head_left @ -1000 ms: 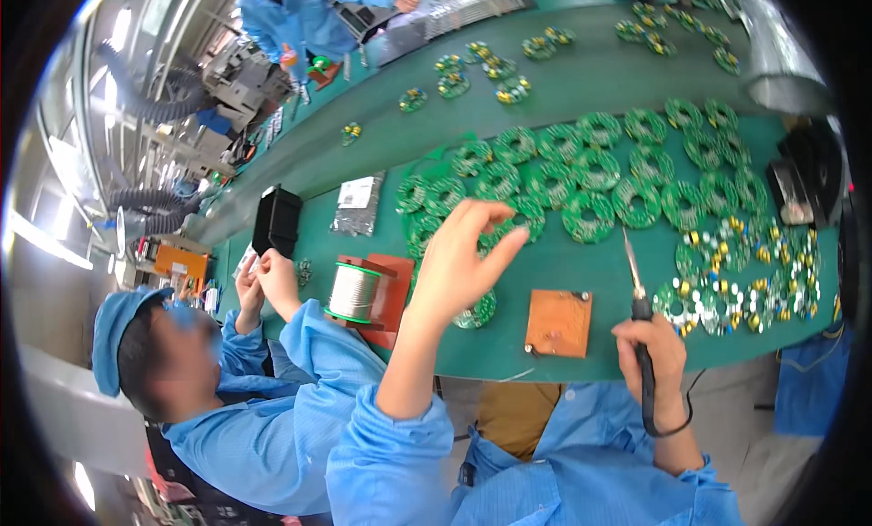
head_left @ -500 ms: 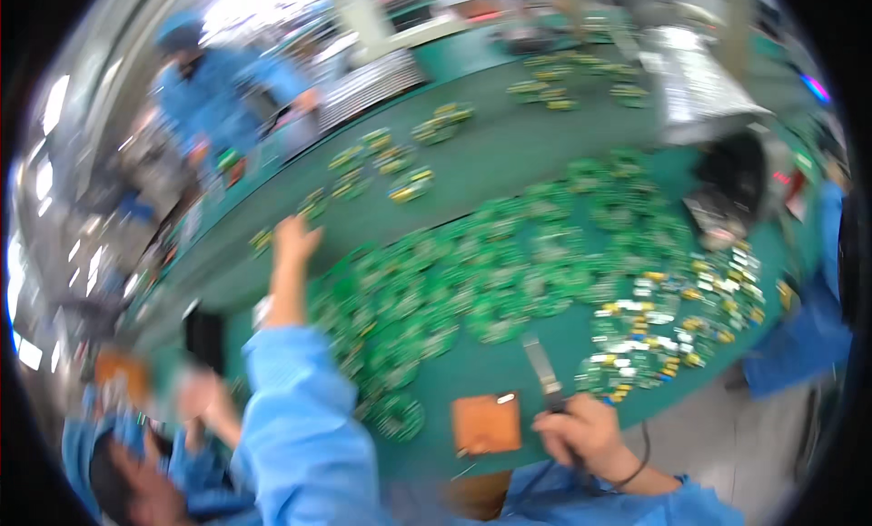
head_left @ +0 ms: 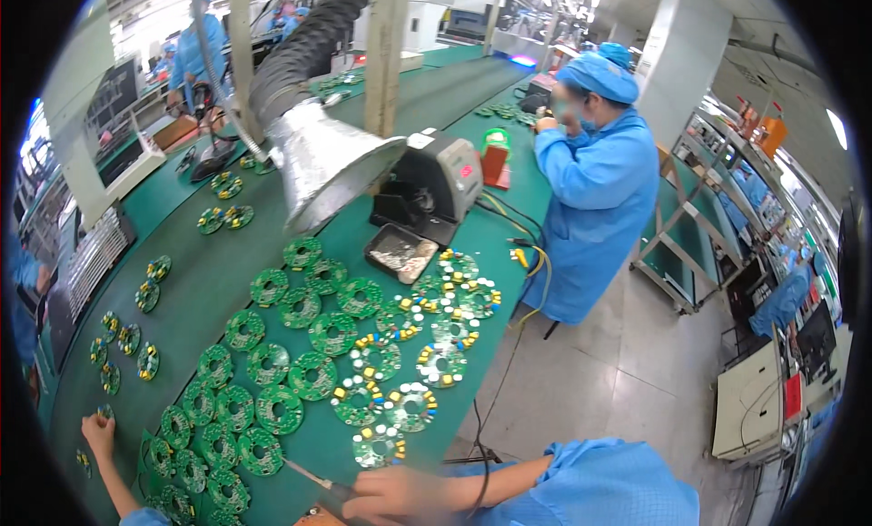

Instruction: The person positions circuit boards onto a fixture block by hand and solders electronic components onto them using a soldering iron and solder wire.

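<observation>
At the far left, my left hand (head_left: 96, 437) reaches over the belt-like green strip. Its fingers are closed on the near edge of a round circuit board (head_left: 105, 411) carrying small yellow parts. My right hand (head_left: 386, 497), partly blurred at the lower edge, grips a soldering iron (head_left: 313, 476). The iron's thin tip points up and left, beside the nearest green boards. Many flat ring-shaped green boards (head_left: 267, 364) cover the table between my hands. Further right lie ring boards with white, yellow and blue parts (head_left: 411, 406). An orange-brown pad (head_left: 318, 517) shows partly below the iron.
A soldering station (head_left: 450, 176) with a metal tray (head_left: 400, 253) stands beyond the boards. Above hangs a silver fume hood (head_left: 336, 167) on a black hose. A co-worker in blue (head_left: 599, 172) stands at the table's right side. Yellow cables (head_left: 542, 272) hang over the edge.
The view has swung right, bringing the co-worker and soldering station into clear sight. My left hand has closed on a board on the strip. My right hand still holds the soldering iron.
</observation>
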`<move>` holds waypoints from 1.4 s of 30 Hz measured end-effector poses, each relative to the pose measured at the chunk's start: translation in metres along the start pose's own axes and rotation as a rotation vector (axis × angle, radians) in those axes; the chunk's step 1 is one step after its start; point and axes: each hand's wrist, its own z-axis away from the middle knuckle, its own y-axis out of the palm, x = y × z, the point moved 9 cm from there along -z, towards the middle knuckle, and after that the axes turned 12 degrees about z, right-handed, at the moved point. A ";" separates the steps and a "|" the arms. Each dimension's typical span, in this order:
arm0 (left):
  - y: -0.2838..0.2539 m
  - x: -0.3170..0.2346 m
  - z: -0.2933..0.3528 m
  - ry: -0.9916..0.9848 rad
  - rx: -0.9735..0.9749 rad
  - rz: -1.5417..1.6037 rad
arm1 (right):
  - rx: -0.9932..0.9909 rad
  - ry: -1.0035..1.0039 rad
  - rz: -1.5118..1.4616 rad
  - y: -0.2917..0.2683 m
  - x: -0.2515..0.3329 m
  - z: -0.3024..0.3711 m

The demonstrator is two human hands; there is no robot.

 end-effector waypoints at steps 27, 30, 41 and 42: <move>-0.116 -0.456 0.296 0.034 -0.036 1.498 | -0.066 0.162 -0.225 -0.003 -0.002 -0.026; -0.099 -0.461 0.322 0.014 0.030 1.381 | -0.001 0.324 -0.555 0.023 -0.006 -0.034; -0.071 -0.439 0.345 -0.065 0.025 1.319 | 0.122 0.318 -0.447 0.042 -0.005 -0.034; -0.070 -0.440 0.348 -0.067 0.016 1.316 | 0.141 0.314 -0.431 0.043 -0.004 -0.031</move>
